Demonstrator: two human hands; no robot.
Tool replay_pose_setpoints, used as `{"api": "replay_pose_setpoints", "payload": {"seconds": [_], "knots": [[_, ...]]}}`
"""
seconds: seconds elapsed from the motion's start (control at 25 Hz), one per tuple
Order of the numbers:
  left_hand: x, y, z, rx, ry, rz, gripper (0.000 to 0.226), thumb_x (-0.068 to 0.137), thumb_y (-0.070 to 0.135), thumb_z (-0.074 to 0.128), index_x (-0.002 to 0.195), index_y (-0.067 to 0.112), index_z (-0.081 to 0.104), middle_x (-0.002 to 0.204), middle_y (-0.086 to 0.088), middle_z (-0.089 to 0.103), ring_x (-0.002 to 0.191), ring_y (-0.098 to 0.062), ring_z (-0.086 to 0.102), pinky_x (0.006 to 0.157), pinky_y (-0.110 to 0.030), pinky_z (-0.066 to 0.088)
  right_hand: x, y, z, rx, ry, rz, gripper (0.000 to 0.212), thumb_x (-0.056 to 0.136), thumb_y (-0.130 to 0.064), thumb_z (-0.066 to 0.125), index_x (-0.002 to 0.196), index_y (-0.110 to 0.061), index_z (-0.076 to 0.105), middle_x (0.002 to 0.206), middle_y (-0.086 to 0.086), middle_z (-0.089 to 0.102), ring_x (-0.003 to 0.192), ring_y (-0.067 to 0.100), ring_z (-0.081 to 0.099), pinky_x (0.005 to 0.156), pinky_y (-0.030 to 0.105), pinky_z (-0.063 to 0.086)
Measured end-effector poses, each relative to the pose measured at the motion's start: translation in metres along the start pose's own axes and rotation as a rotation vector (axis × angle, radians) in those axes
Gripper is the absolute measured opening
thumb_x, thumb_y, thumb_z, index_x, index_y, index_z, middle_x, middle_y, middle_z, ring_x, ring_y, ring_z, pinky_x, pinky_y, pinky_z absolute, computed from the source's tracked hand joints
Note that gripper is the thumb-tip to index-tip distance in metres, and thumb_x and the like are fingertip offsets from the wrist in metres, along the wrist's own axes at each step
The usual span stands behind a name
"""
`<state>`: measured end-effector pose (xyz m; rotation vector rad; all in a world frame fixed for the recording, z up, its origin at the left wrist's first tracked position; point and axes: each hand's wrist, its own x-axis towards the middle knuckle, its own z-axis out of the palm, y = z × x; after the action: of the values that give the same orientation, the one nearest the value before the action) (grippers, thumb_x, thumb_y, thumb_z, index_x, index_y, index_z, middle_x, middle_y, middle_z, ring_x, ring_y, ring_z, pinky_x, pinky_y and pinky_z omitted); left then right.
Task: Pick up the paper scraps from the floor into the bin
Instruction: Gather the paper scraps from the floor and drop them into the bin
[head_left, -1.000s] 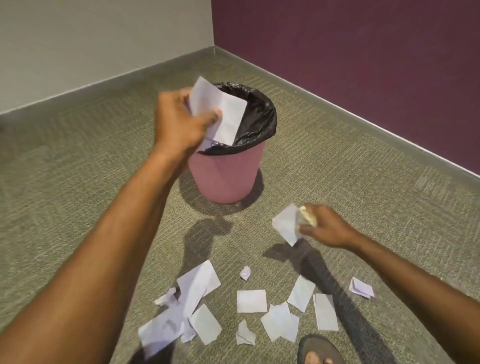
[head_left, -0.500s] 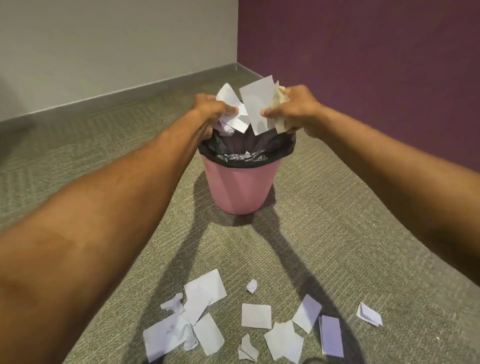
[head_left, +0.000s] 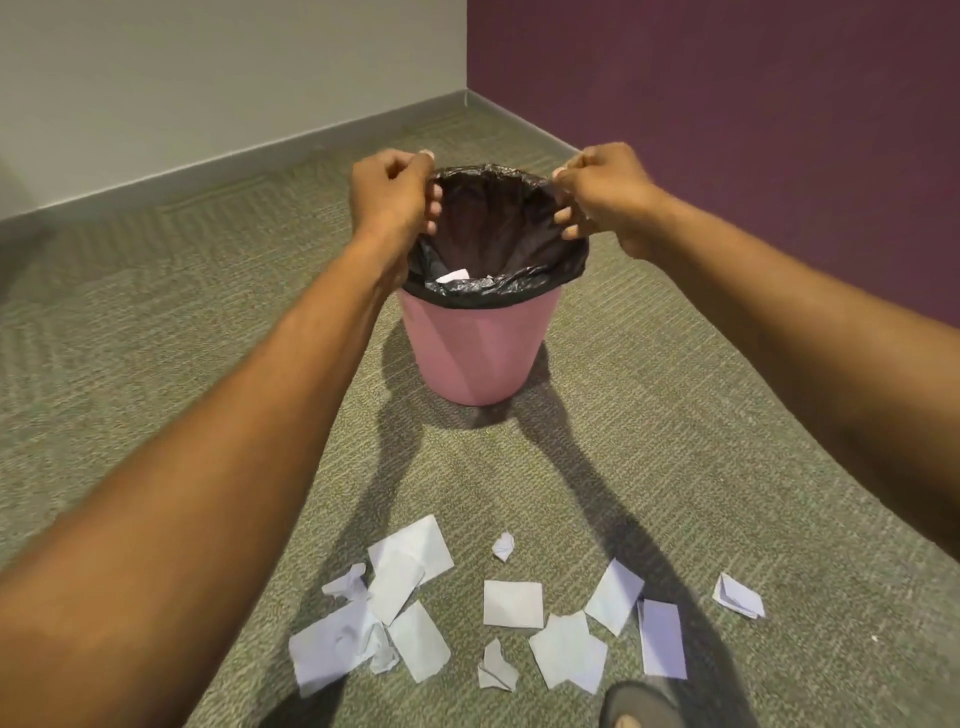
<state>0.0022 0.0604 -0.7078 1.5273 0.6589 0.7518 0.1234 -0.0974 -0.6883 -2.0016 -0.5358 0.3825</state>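
A pink bin (head_left: 478, 353) with a black liner (head_left: 498, 228) stands on the carpet near the room corner. A white scrap (head_left: 453, 275) shows inside it. My left hand (head_left: 392, 195) hovers over the bin's left rim and my right hand (head_left: 602, 195) over its right rim. Both have curled fingers with no paper in them. Whether the fingertips touch the liner's edge cannot be told. Several white paper scraps (head_left: 511, 603) lie scattered on the floor in front of the bin, nearer to me.
Grey-green carpet (head_left: 156, 338) covers the floor. A pale wall (head_left: 208, 78) and a purple wall (head_left: 727, 104) meet behind the bin. A sandalled foot (head_left: 636, 709) shows at the bottom edge, beside the scraps.
Both hands brought paper over the bin. The paper has left them and dropped in, and the hands have moved apart to the rim's two sides.
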Motion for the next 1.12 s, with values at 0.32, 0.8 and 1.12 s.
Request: {"api": "replay_pose_setpoints", "payload": {"seconds": [0.32,0.8,1.12], "knots": [[-0.15,-0.113,0.034,0.336,-0.702,0.063,0.035,0.09,0.032,0.065,0.07,0.004,0.066,0.055,-0.002,0.057,0.05,-0.007,0.05,0.049,-0.021,0.04,-0.121,0.183,-0.05,-0.422,-0.288,0.202,0.002,0.092,-0.009,0.063,0.09,-0.009,0.064,0.083,0.004,0.063,0.078,0.019,0.061,0.06,0.026,0.049],[-0.297,-0.247,0.109,1.3,-1.377,0.57,0.068,0.087,0.023,0.065,0.144,0.021,0.03,0.154,-0.016,0.024,0.137,-0.039,0.03,0.107,-0.052,0.033,-0.274,0.359,-0.066,-1.044,-0.421,0.402,0.054,0.086,-0.032,0.066,0.133,-0.018,0.043,0.128,0.013,0.046,0.113,0.036,0.051,0.083,0.045,0.053],[-0.288,-0.242,0.077,1.206,-1.354,0.662,0.034,0.086,0.005,0.058,0.12,0.006,0.056,0.142,-0.016,0.042,0.128,-0.033,0.04,0.098,-0.043,0.04,-0.285,0.333,-0.022,-0.999,-0.324,0.277,0.025,0.096,-0.027,0.049,0.113,-0.009,0.052,0.115,0.015,0.052,0.094,0.036,0.061,0.071,0.041,0.051]]}}
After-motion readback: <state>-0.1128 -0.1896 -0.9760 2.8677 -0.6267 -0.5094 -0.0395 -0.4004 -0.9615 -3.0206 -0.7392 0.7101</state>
